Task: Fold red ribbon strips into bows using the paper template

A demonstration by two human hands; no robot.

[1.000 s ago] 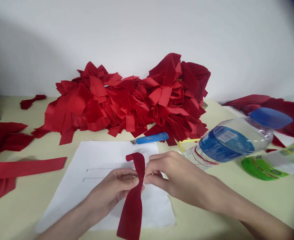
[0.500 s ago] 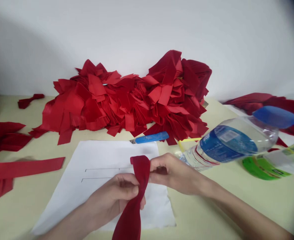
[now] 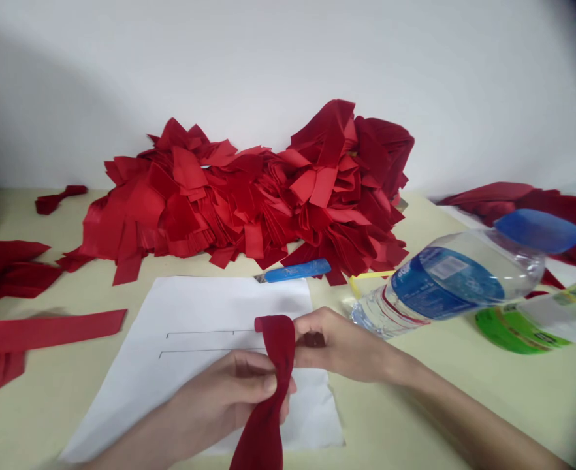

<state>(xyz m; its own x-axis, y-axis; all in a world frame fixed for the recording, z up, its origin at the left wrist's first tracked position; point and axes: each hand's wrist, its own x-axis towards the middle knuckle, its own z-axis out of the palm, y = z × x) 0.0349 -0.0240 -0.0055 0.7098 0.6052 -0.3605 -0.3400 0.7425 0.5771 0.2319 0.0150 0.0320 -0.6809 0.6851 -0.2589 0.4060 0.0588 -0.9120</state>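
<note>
Red strip [image 3: 266,424]: looks like it's slid lower in view than in the earliest frame, and its curled top now shows more of its broad face. It hangs over the white paper [image 3: 136,385], toward the near side, with the tail running out of view.
Left hand [image 3: 219,391]: a touch lower and further right now, grasping the strip at its gathered waist, thumb in front, fingers behind.
Right hand [image 3: 344,349]: also lower, fingertips meeting the strip's right edge near the top. Can't tell if they're pinching it, since the tips are hidden.
Strip feel: I'd guess super light, soft and floppy, not fragile or very slippery. Matte, velvety face, probably creases easily.
Where to grab it: narrow waist between thumb and fingers, imo, plus a flat edge up top. Hold only the tail and it'd probably flop around.
Paper: thin white sheet, black ruled lines, slightly crinkled near its bottom right corner.
Blue cutter [image 3: 295,270]: slim plastic handle, lying across the paper's far edge by the top right corner.
Red heap [image 3: 249,202]: tons of folded, flared pieces along the far edge of the pale table [image 3: 381,418].
Bottles: clear plastic one with a blue label [image 3: 447,281], tilted in view, and a green-labelled one [image 3: 523,329], both toward the table's right side.
</note>
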